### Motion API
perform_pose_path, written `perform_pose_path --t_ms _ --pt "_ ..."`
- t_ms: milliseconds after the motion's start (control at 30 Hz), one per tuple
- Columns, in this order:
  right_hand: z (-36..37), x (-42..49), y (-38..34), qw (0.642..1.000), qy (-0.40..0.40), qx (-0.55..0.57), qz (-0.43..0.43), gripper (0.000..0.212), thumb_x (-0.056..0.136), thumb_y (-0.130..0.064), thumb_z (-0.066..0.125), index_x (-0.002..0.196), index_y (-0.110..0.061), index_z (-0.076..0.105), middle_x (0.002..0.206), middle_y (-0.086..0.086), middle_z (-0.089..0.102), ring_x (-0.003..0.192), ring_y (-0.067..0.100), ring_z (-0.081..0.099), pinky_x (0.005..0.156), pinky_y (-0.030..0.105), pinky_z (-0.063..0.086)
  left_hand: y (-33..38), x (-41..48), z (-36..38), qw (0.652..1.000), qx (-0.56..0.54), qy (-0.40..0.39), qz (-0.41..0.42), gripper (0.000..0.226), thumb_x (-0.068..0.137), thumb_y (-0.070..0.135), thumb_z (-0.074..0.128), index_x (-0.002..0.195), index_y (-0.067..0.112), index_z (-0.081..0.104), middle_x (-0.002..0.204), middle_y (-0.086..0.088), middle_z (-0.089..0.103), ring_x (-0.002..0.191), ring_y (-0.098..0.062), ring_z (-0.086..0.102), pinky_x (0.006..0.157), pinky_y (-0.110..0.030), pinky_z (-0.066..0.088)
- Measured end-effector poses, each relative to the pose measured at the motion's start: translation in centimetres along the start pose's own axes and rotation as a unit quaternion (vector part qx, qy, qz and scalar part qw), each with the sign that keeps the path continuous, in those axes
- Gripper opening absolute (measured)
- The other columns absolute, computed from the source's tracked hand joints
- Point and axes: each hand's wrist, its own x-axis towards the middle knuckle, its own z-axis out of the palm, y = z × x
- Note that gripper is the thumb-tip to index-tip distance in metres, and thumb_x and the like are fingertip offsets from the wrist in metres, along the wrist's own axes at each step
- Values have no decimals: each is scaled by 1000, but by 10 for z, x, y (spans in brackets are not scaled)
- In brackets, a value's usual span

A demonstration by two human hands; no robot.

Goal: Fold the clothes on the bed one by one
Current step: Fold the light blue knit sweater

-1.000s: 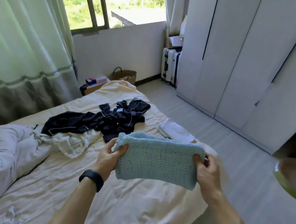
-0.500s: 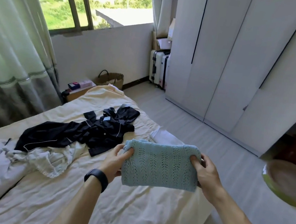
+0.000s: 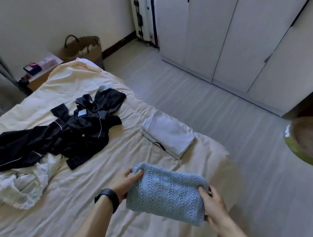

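Open-knit blue sweater [image 3: 167, 194], satiny dark pajamas [image 3: 49, 142], creased matt cotton sheet [image 3: 73, 197].

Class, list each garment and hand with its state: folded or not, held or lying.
blue knit top: folded, held
left hand: grips its left edge
right hand: grips its right edge
dark pyjamas: unfolded, on bed
white garment: folded, on bed
crumpled pale garment: unfolded

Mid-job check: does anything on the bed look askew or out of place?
Nothing damaged or spilled. The left hand and right hand grip the folded blue knit squarely. The folded white piece lies neat near the edge of the bed. Only the dark pyjamas sprawl unfolded, overlapping a crumpled white garment.
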Motion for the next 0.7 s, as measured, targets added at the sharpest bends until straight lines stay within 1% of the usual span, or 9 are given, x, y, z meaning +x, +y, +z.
perform_pose_path --t_ms 100,167,233,300,433,500,567,633,700 --pt "18 61 -11 998 29 45 38 23 102 -25 62 123 -17 59 114 10 70 95 30 72 81 56 60 40 73 12 998 52 9 -28 36 97 33 65 128 16 57 121 -12 68 108 -30 67 91 -45 55" --pt "33 106 -26 997 34 59 41 19 103 -24 60 120 -16 58 110 10 70 94 30 71 79 53 61 73 127 14 996 80 23 -22 38 93 36 70 124 16 59 123 -12 67 109 -28 66 94 -43 53" --pt "49 147 -50 998 40 47 24 15 102 -28 59 115 -22 57 109 6 69 97 28 70 86 58 59 105 178 15 993 115 37 5 43 80 46 77 112 19 65 121 -13 69 111 -30 66 101 -46 51" --pt "64 186 -71 998 47 37 3 11 102 -32 59 112 -29 55 109 3 68 100 28 68 90 60 57 135 224 16 987 149 52 37 38 79 45 76 108 21 68 114 -11 72 109 -30 67 101 -47 50" --pt "85 246 -101 993 102 28 -49 12 101 -29 59 111 -26 52 102 -1 65 102 27 64 95 50 53 185 296 22 974 196 68 91 51 86 46 71 126 16 64 116 -9 71 105 -25 66 99 -41 51" --pt "94 269 -104 991 114 43 -49 16 101 -29 59 115 -25 52 100 -8 63 98 20 63 94 43 52 199 326 28 965 230 58 111 55 84 52 69 125 16 63 115 -6 70 104 -23 66 95 -38 50" --pt "101 286 -94 992 114 50 -33 20 101 -26 59 120 -27 52 101 -12 63 94 11 62 92 37 51 199 351 32 950 286 52 113 48 91 49 67 129 21 60 111 -2 67 102 -21 63 89 -33 48" --pt "106 301 -78 993 103 57 2 27 101 -26 61 126 -24 52 114 -2 67 104 16 64 95 37 51 188 375 31 931 350 51 94 59 94 48 63 145 25 46 125 -6 61 111 -24 59 93 -32 45" --pt "105 307 -73 991 131 -10 36 49 98 -42 63 136 -15 51 134 11 62 124 28 58 106 41 46 176 387 31 889 436 105 97 80 89 64 57 155 26 31 150 -12 46 134 -30 46 110 -42 38"
